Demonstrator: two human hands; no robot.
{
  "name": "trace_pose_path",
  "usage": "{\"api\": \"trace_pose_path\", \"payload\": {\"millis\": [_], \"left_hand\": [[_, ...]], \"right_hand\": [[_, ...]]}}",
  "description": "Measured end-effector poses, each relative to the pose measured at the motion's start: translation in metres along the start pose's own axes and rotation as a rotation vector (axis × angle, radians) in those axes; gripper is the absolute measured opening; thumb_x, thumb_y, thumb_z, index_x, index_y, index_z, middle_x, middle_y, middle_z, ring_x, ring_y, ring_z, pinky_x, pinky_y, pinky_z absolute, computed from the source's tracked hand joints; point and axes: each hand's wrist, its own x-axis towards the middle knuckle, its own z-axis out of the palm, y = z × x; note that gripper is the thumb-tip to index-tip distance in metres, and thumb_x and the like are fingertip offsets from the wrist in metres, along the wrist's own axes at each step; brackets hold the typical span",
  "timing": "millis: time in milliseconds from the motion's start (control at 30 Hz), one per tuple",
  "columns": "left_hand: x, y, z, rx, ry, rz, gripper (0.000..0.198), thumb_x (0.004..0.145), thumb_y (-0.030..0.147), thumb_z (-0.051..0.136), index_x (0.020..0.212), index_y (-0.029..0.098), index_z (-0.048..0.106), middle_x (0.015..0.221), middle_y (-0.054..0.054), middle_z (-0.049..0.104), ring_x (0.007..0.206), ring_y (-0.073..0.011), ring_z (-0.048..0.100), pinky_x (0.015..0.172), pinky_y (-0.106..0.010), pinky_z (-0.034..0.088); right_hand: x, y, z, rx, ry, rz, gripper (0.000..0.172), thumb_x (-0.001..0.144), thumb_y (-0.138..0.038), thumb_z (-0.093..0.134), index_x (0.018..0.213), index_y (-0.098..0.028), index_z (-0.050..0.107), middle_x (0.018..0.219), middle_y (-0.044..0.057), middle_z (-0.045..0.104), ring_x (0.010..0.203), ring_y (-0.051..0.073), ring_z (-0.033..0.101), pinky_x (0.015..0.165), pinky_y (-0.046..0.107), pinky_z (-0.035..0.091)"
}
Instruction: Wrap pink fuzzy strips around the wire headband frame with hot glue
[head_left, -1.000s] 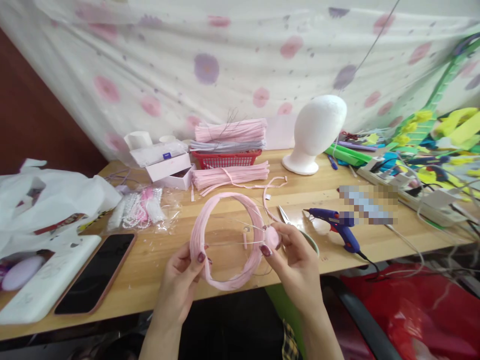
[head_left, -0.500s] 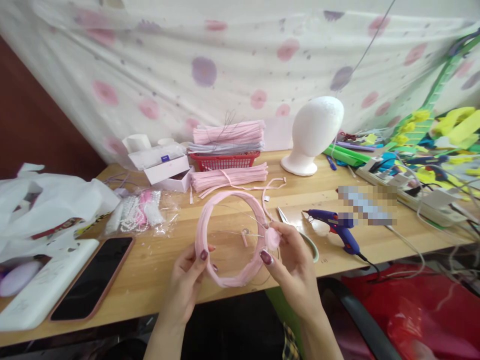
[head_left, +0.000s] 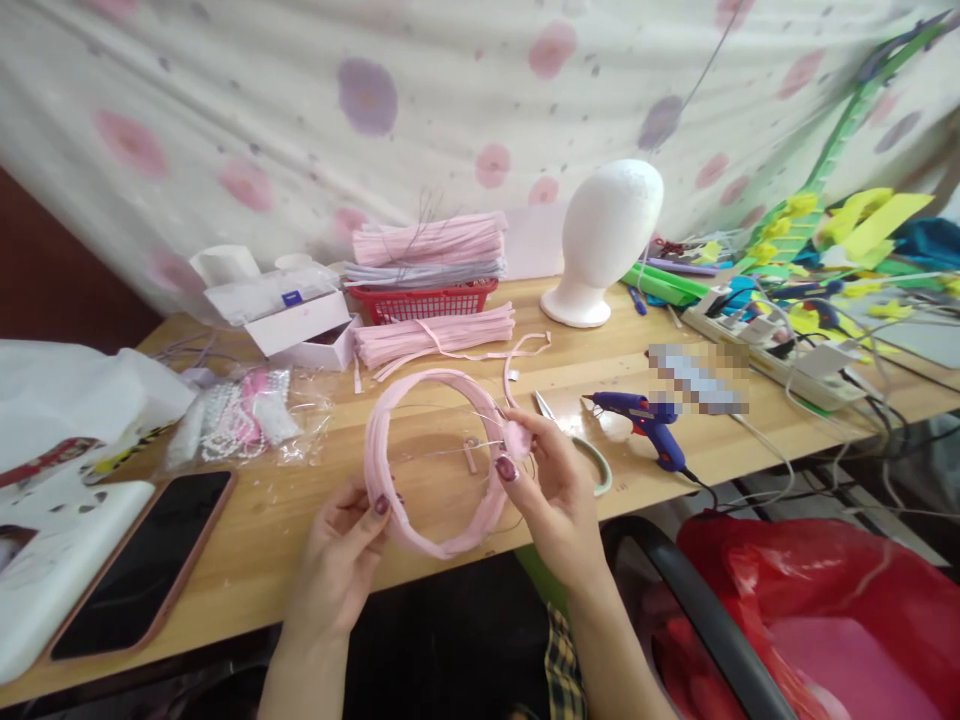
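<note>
A pink fabric-wrapped ring [head_left: 379, 440] is held upright above the table's front edge. My left hand [head_left: 341, 545] pinches its lower left side between thumb and fingers. At the ring's right side my right hand [head_left: 559, 490] grips a small pink rosette [head_left: 517, 440] against it, the thumb just below the rosette. Thin wires run from the rosette across the ring's opening. Behind my right hand lie scissors [head_left: 596, 465] with pale green handles, partly hidden. A blue glue gun [head_left: 645, 418] rests to their right.
Pink strips [head_left: 442, 338] lie before a red basket [head_left: 427, 302] of more strips. A white foam head [head_left: 611, 235] stands behind. Beads in plastic [head_left: 244, 415] and a phone [head_left: 150, 565] are at left, a power strip [head_left: 772, 360] at right. A black armrest [head_left: 697, 620] is below.
The view has shifted, so the table's contents appear in different places. Both hands keep their hold on the ring, and my right hand's fingers still cover part of the rosette.
</note>
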Motion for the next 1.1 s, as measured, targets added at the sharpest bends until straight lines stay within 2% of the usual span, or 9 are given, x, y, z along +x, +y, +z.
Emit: {"api": "trace_pose_path", "payload": {"millis": [100,200,367,467,633,733,933,1100], "left_hand": [[-0.007,-0.004,0.005,0.009,-0.015,0.031,0.035,0.043,0.034,0.103,0.067,0.02,0.081,0.064,0.0,0.076,0.061,-0.0115,0.068,0.065,-0.019,0.057],[-0.016,-0.004,0.009,0.05,-0.062,0.042,0.033,0.047,0.035,0.101,0.067,0.019,0.08,0.067,-0.003,0.076,0.07,-0.0168,0.071,0.072,-0.024,0.058],[-0.019,0.004,0.01,-0.01,-0.121,0.043,0.044,0.059,0.042,0.096,0.094,0.02,0.084,0.088,-0.007,0.079,0.088,-0.0206,0.071,0.083,-0.028,0.057],[-0.011,0.004,0.008,-0.11,-0.108,0.014,0.043,0.068,0.049,0.09,0.098,0.019,0.084,0.088,-0.007,0.078,0.087,-0.0193,0.072,0.083,-0.028,0.059],[0.005,-0.01,0.004,-0.124,-0.127,0.02,0.034,0.062,0.037,0.096,0.09,0.023,0.084,0.063,0.001,0.072,0.067,-0.0111,0.069,0.072,-0.019,0.058],[0.008,-0.017,0.003,-0.114,-0.11,0.049,0.033,0.062,0.037,0.096,0.09,0.023,0.084,0.062,0.001,0.072,0.065,-0.009,0.068,0.07,-0.016,0.055],[0.008,-0.017,-0.001,-0.087,-0.109,0.074,0.044,0.056,0.044,0.098,0.091,0.022,0.084,0.068,0.0,0.075,0.072,-0.0138,0.071,0.081,-0.025,0.057],[0.0,-0.007,0.002,-0.02,-0.127,0.1,0.038,0.053,0.038,0.1,0.083,0.022,0.084,0.068,-0.001,0.075,0.076,-0.0156,0.07,0.079,-0.024,0.052]], "right_hand": [[-0.002,-0.003,0.004,0.005,0.006,-0.016,0.043,0.09,-0.038,0.073,0.131,-0.038,0.058,0.128,0.002,0.062,0.119,0.023,0.056,0.104,0.039,0.041],[-0.004,-0.003,0.006,0.014,0.042,-0.039,0.048,0.086,-0.038,0.078,0.129,-0.039,0.056,0.124,0.001,0.061,0.117,0.023,0.055,0.104,0.039,0.041],[-0.006,0.0,0.002,-0.051,0.05,-0.097,0.045,0.084,-0.035,0.081,0.122,-0.037,0.057,0.114,0.0,0.06,0.111,0.022,0.056,0.097,0.036,0.043],[-0.007,0.001,-0.002,-0.092,-0.006,-0.159,0.043,0.087,-0.033,0.078,0.124,-0.036,0.056,0.117,0.002,0.06,0.116,0.023,0.055,0.1,0.036,0.042],[-0.008,0.0,-0.009,-0.164,-0.14,-0.241,0.042,0.089,-0.031,0.075,0.127,-0.035,0.056,0.12,0.003,0.058,0.12,0.023,0.05,0.099,0.035,0.043],[-0.008,0.002,-0.013,-0.19,-0.156,-0.244,0.041,0.09,-0.03,0.074,0.127,-0.034,0.057,0.122,0.004,0.058,0.121,0.024,0.05,0.101,0.037,0.042],[-0.007,0.007,-0.017,-0.165,-0.179,-0.258,0.041,0.089,-0.029,0.074,0.126,-0.034,0.057,0.124,0.004,0.059,0.123,0.025,0.049,0.105,0.041,0.039],[-0.006,0.006,-0.014,-0.103,-0.16,-0.273,0.029,0.092,-0.032,0.069,0.119,-0.032,0.058,0.122,0.003,0.062,0.119,0.025,0.052,0.103,0.041,0.04]]}}
